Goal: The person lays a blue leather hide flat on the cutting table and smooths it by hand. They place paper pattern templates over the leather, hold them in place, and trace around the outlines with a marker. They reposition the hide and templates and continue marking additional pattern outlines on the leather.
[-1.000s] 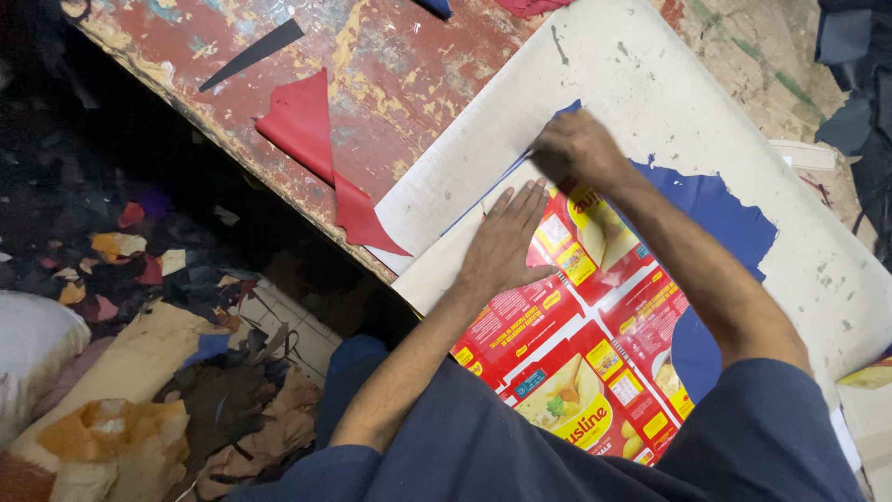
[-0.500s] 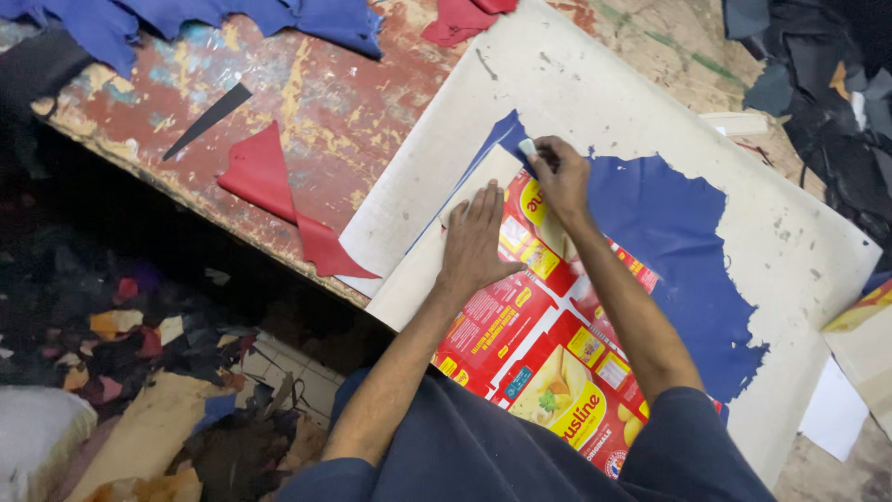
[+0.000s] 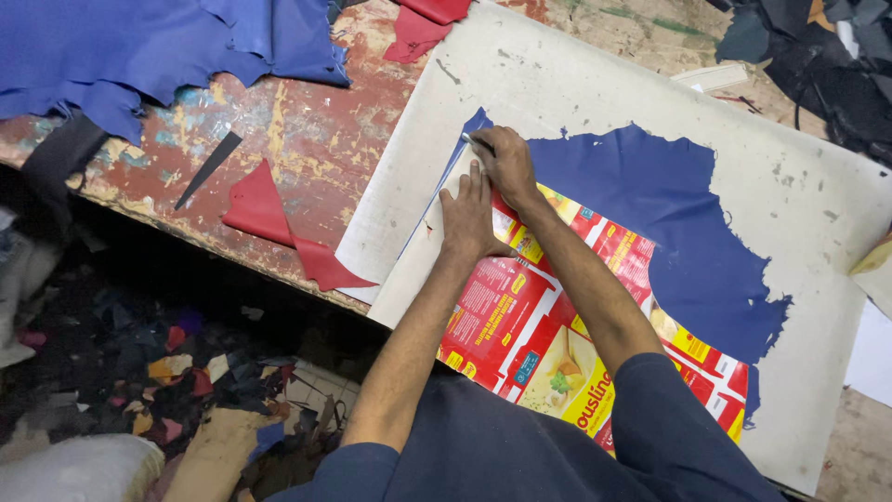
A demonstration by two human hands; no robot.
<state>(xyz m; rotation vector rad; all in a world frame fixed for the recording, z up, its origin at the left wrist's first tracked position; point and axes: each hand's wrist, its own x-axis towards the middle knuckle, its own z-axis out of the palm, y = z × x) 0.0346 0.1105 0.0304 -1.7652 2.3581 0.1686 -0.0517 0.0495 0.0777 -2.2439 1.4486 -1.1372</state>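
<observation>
My left hand point(image 3: 469, 216) lies flat, fingers together, on a red and yellow printed cardboard sheet point(image 3: 520, 325) and presses it down. That cardboard covers part of a blue leather piece point(image 3: 678, 223), which lies on a large off-white cutting board point(image 3: 595, 84). My right hand point(image 3: 505, 160) is closed around a small metal cutting tool point(image 3: 466, 139), its tip at the cardboard's upper left corner, on the blue leather's edge. Most of the tool is hidden in my fist.
A worn red-painted workbench point(image 3: 307, 130) carries the board. On it lie red leather scraps point(image 3: 265, 218), a thin dark strip point(image 3: 209, 167) and a heap of blue leather point(image 3: 139, 51) at top left. Dark scraps point(image 3: 818, 51) pile at top right. Offcuts litter the floor point(image 3: 167, 372) below left.
The view has shifted, bringing the blue leather heap into sight. My right hand has moved up along the cardboard's edge to its corner; my left hand has slid up beside it.
</observation>
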